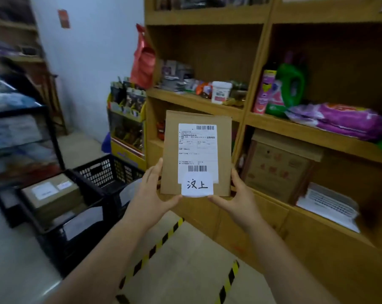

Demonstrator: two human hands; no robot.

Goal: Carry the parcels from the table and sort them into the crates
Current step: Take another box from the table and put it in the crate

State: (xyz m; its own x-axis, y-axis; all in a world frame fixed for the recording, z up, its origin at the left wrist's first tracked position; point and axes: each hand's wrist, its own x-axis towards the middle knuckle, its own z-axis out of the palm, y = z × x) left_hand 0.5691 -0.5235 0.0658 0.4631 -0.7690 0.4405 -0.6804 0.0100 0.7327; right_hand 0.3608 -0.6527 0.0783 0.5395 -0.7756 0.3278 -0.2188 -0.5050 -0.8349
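Both hands, left (154, 191) and right (238, 197), gripped a flat brown cardboard parcel (172, 150) upright; its white slip (197, 185) at 6 o'clock read "汶上".

Brown parcel (195, 150), white label (197, 148); black crates (93, 194); yellow-black striped floor tape (150, 253).
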